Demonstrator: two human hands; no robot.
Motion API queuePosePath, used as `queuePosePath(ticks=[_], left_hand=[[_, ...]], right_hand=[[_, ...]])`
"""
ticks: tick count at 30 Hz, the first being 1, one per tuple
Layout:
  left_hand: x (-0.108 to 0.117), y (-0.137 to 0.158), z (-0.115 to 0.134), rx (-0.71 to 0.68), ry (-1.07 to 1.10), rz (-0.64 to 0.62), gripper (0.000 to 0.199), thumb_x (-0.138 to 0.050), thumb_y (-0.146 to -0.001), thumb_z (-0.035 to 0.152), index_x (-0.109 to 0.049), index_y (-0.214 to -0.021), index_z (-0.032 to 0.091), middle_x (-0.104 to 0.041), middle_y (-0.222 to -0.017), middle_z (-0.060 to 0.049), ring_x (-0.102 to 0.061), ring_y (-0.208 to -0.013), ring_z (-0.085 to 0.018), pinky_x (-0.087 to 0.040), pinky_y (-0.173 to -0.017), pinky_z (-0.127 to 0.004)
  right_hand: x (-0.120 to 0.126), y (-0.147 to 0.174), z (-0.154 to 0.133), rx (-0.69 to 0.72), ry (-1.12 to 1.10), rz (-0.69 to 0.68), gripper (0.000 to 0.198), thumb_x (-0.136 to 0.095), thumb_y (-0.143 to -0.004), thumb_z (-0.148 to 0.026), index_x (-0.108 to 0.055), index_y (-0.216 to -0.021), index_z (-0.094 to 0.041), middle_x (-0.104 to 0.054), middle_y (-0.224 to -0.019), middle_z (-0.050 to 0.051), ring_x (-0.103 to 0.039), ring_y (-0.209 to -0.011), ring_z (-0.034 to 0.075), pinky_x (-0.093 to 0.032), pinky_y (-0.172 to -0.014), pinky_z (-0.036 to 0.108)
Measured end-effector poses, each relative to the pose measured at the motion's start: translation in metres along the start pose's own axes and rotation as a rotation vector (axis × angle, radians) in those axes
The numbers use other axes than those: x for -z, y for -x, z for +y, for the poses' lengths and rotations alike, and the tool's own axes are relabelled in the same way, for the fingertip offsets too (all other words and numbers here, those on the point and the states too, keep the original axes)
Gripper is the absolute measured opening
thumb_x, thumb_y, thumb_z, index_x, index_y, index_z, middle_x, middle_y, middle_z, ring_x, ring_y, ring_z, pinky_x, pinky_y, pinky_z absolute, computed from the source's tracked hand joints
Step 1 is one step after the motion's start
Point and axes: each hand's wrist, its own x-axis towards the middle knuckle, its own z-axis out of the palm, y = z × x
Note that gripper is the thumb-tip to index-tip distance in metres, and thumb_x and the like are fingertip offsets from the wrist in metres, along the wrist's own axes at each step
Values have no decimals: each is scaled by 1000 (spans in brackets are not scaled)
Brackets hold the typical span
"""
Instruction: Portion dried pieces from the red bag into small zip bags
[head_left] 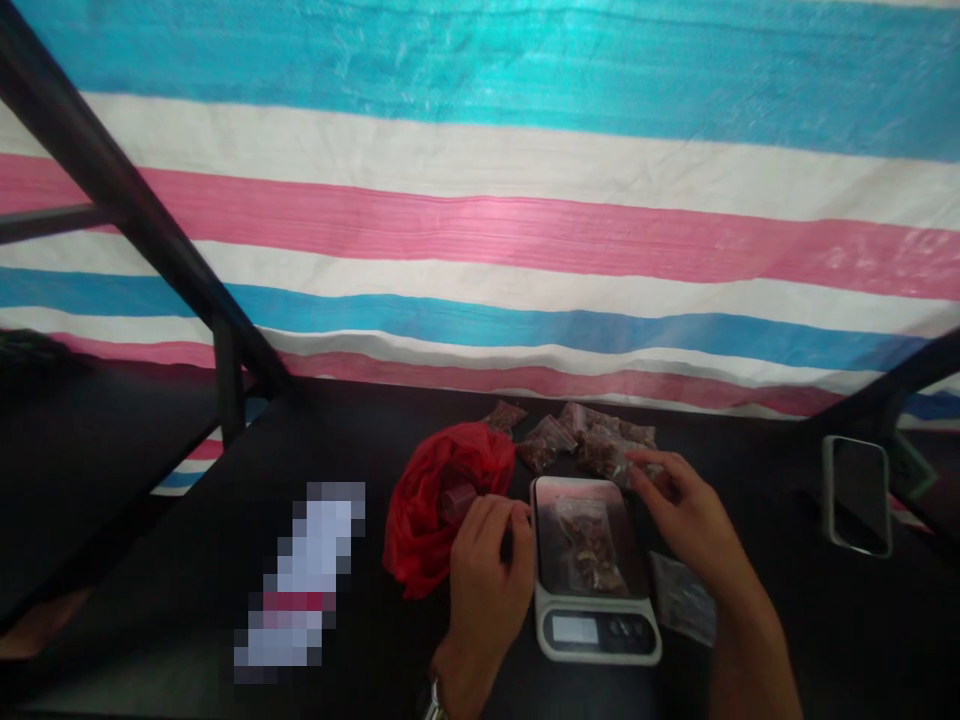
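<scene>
My left hand (pixel 491 560) is closed, fingers curled together, between a red plastic bag (pixel 411 540) and the left edge of a digital kitchen scale (pixel 598 632). Whatever it may hold is hidden. On the scale's plate lies a clear zip bag (pixel 592 545) with brown dried pieces inside. Behind the scale, my right hand (pixel 686 515) pinches a small filled zip bag (pixel 621 463) at the front of a group of similar bags. Inside the open red bag a small clear plastic item (pixel 457 500) shows, its kind unclear.
Flat clear plastic bags (pixel 684 598) lie right of the scale, partly under my right forearm. A phone (pixel 859 495) rests farther right. A blurred-out white item (pixel 300 580) is on the left. Dark metal bars (pixel 142 220) and a striped sheet (pixel 480 230) border the black table.
</scene>
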Motion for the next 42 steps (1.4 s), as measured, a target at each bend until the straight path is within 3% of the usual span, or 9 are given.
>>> queuePosePath(ticks=[8,13,18,25,33,38,40,41,42], left_hand=[[-1,4,5,-40,63,-53,25,-53,-102,11,-67,-84,21,-70,-78,-1,-68,-72,-15,-53,-71,-25],[0,5,4,-37,-5,-18,26,-54,-102,12,-66,-81,21,-69,-76,0,-68,-71,-14,-53,-71,-24],[5,7,2,-62,-76,35,25,-55,-102,13,-66,-82,21,-68,-74,1,-68,-70,-13,-52,-73,-23],[28,13,3,-140,-140,17,23,-55,-103,13,-67,-85,22,-72,-77,1,-71,-72,-13,-53,-72,-24],[56,32,4,-355,-161,76,21,-58,-98,6,-65,-87,22,-70,-75,0,-68,-68,-13,-54,-70,-25],[82,74,10,-538,-72,6,19,-58,-94,5,-65,-93,22,-71,-76,-1,-66,-68,-15,-55,-68,-27],[95,103,17,-442,8,-54,14,-59,-101,16,-68,-96,25,-72,-81,-1,-68,-73,-16,-58,-70,-29],[103,118,23,-286,31,-123,10,-62,-104,29,-71,-104,26,-75,-96,-3,-70,-83,-17,-61,-75,-31],[112,133,30,-206,12,-147,19,-65,-104,38,-71,-116,25,-74,-116,-7,-72,-97,-21,-64,-82,-37]], right_hand=[[7,0,14,-74,-45,199,32,-68,-86,-50,-78,-96,-20,-66,-73,3,-51,-58,18,-40,-54,31],[3,2,12,-96,-42,184,31,-67,-87,-48,-78,-95,-20,-60,-65,0,-48,-55,17,-40,-53,31],[3,3,14,-70,-36,201,29,-66,-87,-45,-78,-95,-19,-69,-74,5,-55,-61,19,-45,-58,32],[4,8,9,-1,-25,156,28,-62,-87,-40,-79,-93,-19,-74,-83,7,-53,-61,18,-45,-59,32],[2,14,-8,61,-49,119,31,-59,-88,-40,-79,-97,-18,-74,-78,6,-54,-62,19,-43,-61,32],[-3,16,-48,205,-28,119,30,-57,-89,-37,-79,-97,-18,-76,-84,7,-56,-64,19,-46,-66,33],[-7,20,-66,254,-19,117,29,-56,-92,-35,-79,-99,-19,-77,-87,7,-58,-66,19,-47,-68,33],[-8,23,-73,282,-17,121,28,-56,-93,-34,-79,-99,-20,-77,-88,7,-59,-67,19,-47,-68,33],[-10,25,-80,312,-13,129,28,-55,-93,-33,-79,-99,-20,-78,-89,7,-60,-68,20,-48,-68,33]])
